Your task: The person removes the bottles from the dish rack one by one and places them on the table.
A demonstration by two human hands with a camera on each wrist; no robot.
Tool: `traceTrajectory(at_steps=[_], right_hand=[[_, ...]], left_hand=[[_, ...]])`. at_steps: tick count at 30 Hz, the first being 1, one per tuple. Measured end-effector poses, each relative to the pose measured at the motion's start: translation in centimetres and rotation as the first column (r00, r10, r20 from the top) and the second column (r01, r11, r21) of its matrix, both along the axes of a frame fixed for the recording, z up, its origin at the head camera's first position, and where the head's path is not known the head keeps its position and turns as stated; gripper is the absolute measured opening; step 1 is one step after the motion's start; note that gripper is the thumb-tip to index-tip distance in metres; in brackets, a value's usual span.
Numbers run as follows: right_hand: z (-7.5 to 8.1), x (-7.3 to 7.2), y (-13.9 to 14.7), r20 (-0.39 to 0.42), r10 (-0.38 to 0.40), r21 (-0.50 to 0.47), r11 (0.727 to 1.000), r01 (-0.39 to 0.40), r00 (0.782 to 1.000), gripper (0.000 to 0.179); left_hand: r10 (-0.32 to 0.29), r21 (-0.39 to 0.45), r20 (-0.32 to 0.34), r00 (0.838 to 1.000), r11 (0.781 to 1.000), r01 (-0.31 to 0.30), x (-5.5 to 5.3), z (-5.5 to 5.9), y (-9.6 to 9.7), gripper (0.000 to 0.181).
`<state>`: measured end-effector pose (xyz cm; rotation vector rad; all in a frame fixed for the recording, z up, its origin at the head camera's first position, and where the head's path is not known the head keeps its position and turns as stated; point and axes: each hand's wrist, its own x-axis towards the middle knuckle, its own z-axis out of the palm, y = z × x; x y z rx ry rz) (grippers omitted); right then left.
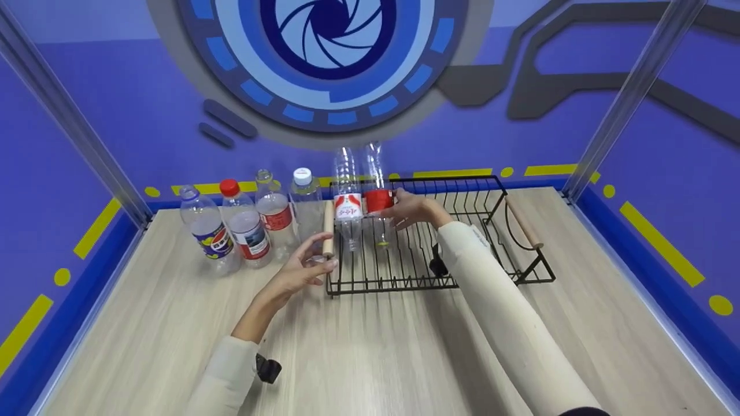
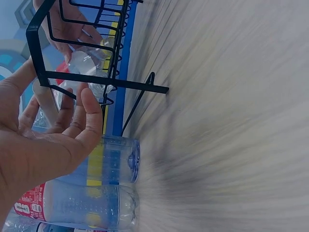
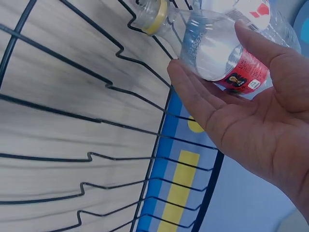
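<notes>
My right hand [image 1: 407,209] holds a clear plastic bottle with a red label [image 1: 379,200], its thumb on one side and fingers on the other. That bottle is upside down in the black wire rack [image 1: 416,283], its yellow-ringed neck low among the wires. Beside it another clear bottle, with a white and red label [image 1: 348,206], also stands neck down. At the rack's left end my left hand [image 1: 298,268] has loosely bent fingers by the wooden handle [image 1: 329,228]. In the left wrist view, this handle [image 2: 46,104] lies partly behind the fingers.
Left of the rack stand several upright bottles: one with a purple label [image 1: 215,241], a red-capped one [image 1: 250,231], one with a red label [image 1: 276,218] and a white-capped one [image 1: 306,199]. A second wooden handle [image 1: 524,222] is at the rack's right. Blue panels [image 1: 115,115] enclose the table.
</notes>
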<state>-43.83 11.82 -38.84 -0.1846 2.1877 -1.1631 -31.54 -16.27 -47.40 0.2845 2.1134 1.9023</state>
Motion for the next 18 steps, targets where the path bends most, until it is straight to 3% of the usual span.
traceTrajectory(at_steps=[18], right_hand=[[2.8, 1.8, 5.7, -0.060, -0.024, -0.064, 0.998, 0.020, 0.998, 0.084]], left_hand=[[0.002, -0.033, 0.010, 1.000, 0.999, -0.002, 0.2, 0.2, -0.1, 0.068]])
